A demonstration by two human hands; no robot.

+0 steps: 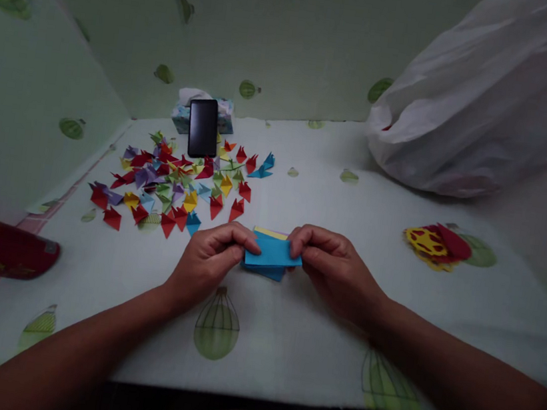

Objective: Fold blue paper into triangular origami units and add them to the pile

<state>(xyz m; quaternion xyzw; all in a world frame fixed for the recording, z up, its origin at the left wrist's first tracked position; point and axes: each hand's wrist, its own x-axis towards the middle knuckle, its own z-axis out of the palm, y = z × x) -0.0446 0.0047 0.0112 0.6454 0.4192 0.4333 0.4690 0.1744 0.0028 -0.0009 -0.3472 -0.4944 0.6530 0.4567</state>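
A blue sheet of paper (273, 252), folded into a narrow rectangle, is held between my two hands near the middle of the table. My left hand (217, 251) pinches its left end between thumb and fingers. At the right end, my right hand (329, 259) is closed on the paper in the same way. Beneath it lies a stack of coloured paper (272, 273), with blue showing at the front and a yellow edge behind. Many small folded paper birds (175, 185) in red, yellow, purple, green and blue are spread beyond my left hand.
A dark phone (203, 128) leans on a tissue box (180, 119) at the back. To the left is a red can (5, 249). A large white plastic bag (447, 113) fills the back right, and red and yellow cut-out pieces (434, 244) lie in front of it.
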